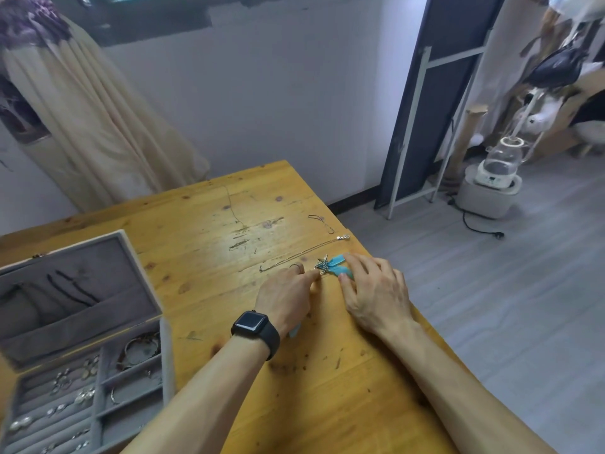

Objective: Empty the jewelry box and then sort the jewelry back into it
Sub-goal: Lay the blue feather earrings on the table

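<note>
Pinching the metal flower of the blue ornament (338,264) with my left hand (286,298) near the right edge of the bench (212,221), I am pressing its blue part down with the straight fingers of my right hand (376,290), judging it light, snag-prone, best lifted by the metal.

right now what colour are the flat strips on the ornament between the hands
Turquoise blue; the ornament shows best in the head view.
</note>
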Demonstrator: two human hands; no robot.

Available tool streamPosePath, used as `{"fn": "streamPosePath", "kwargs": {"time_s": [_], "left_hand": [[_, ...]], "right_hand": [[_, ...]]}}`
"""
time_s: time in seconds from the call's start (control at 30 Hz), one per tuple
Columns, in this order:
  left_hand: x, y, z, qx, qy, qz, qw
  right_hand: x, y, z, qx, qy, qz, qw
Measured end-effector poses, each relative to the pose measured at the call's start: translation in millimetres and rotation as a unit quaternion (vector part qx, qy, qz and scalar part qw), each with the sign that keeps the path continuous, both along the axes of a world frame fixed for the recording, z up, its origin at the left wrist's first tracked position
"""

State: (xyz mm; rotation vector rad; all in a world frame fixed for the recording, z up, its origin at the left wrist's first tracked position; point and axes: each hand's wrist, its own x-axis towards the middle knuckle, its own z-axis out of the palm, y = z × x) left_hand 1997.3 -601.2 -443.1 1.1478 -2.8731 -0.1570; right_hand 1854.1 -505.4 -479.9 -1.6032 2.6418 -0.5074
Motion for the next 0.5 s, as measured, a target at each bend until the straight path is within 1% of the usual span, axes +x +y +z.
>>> {"fn": "streamPosePath", "kwargs": {"time_s": [0.1, 0.17, 0.5], "left_hand": [[1, -2, -2, -0.006, -0.002, 0.0, 1.0], [2, -4, -3, -0.006, 0.0, 0.001, 1.0], [-2, -8, -3, -0.04, -0.005, -0.001, 0.999]], "right_hand": [[5, 1, -1, 0.041, 0.021, 0.019, 0.999], [2, -1, 0, 0.065, 0.022, 0.011, 0.998], [-7, -6, 9, 0.086, 0.029, -0.043, 0.995]]}}
